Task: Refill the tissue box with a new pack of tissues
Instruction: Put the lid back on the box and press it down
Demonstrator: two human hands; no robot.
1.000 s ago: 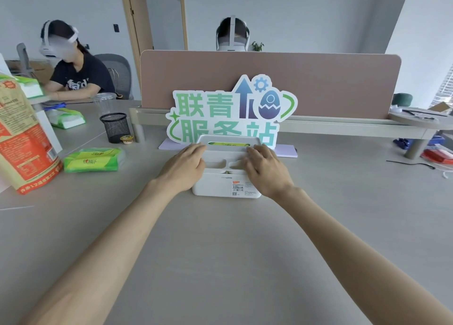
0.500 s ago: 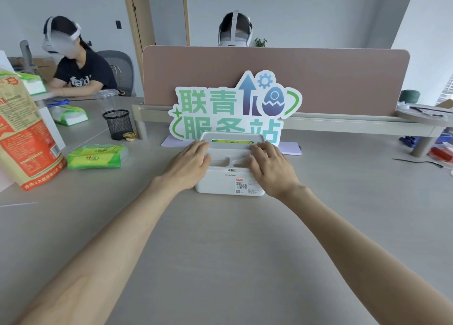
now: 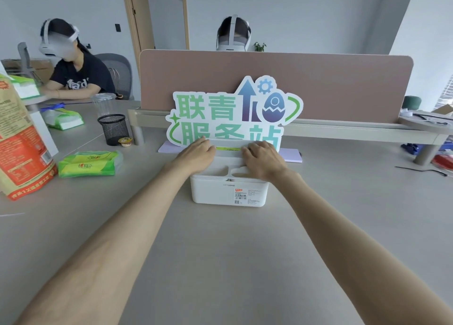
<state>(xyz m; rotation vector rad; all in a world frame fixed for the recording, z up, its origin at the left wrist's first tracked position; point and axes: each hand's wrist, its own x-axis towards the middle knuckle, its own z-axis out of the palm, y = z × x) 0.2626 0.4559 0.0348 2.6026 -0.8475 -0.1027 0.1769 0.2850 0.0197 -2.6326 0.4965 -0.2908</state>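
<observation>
A: Tissue box [image 3: 228, 189], white, sits at centre frame on the grey desk [image 3: 220, 263]. Both hands lie on its lid, left hand [image 3: 196, 154] and right hand [image 3: 263, 160], fingers curled over the far edge; whether they actually pinch the lid I cannot tell. A green strip shows in the slot [image 3: 228, 149] between them.

B: So the lid is the step?

A: I judge so. Press or lift evenly at both ends, so the lid moves level and the base stays put.

B: And the new pack?

A: A green tissue pack [image 3: 89, 164] lies at left of frame, well apart from the box.

B: Obstacles?

A: The cut-out sign [image 3: 232, 111] stands just behind the box. A mesh cup [image 3: 114, 128] and orange bag [image 3: 18, 148] sit farther left.
</observation>
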